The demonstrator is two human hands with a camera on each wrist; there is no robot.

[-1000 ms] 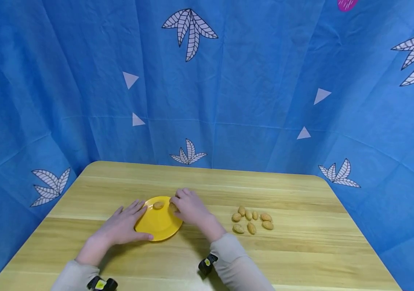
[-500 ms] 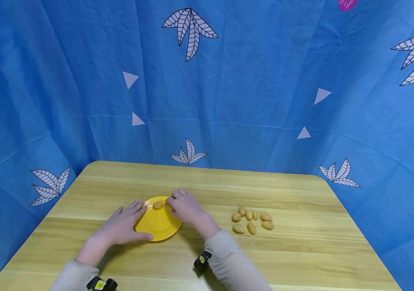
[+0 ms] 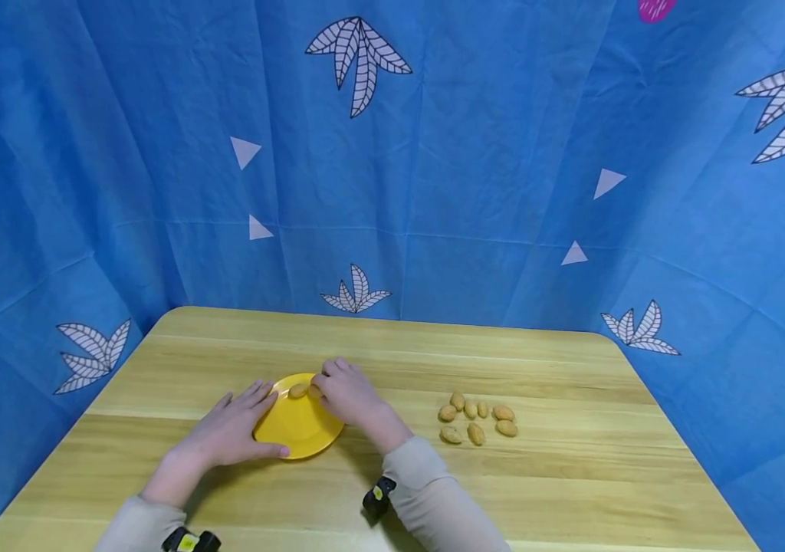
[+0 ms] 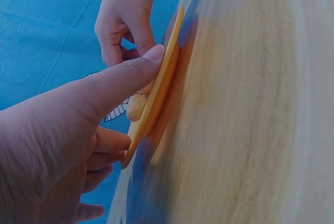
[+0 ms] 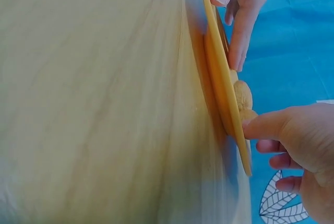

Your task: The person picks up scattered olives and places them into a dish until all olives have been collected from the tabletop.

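**Yellow plate (image 3: 303, 429) between two hands, with tan nuts on and beside it**

A creased blue cloth (image 3: 489, 115), printed with white leaves and triangles, fills the background and runs off the head view's edges. The table (image 3: 592, 475) has smooth, streaky wood grain and rounded far corners; its near edge is cut off. Two pale sleeves (image 3: 444, 502) enter from below, cropped.

The plate, round and glossy, lies on the table; the wrist views catch it edge-on, giving a flared rim that the head view flattens.

At its left, the left hand (image 3: 237, 425) spreads outstretched fingers; the left wrist view shows its thumb laid over the rim. The right hand (image 3: 349, 395) pinches a nut (image 3: 315, 392) at the plate's far side, mostly hidden by knuckles from above; the right wrist view exposes the thumb against it.

Black wrist devices (image 3: 377, 497) sit at the cuffs. A second nut (image 3: 298, 391) lies just beside the pinched one; whether they touch is unclear. Eight loose nuts (image 3: 471, 410), oval and rough-skinned, rest on the table to the right, seen only from the head.
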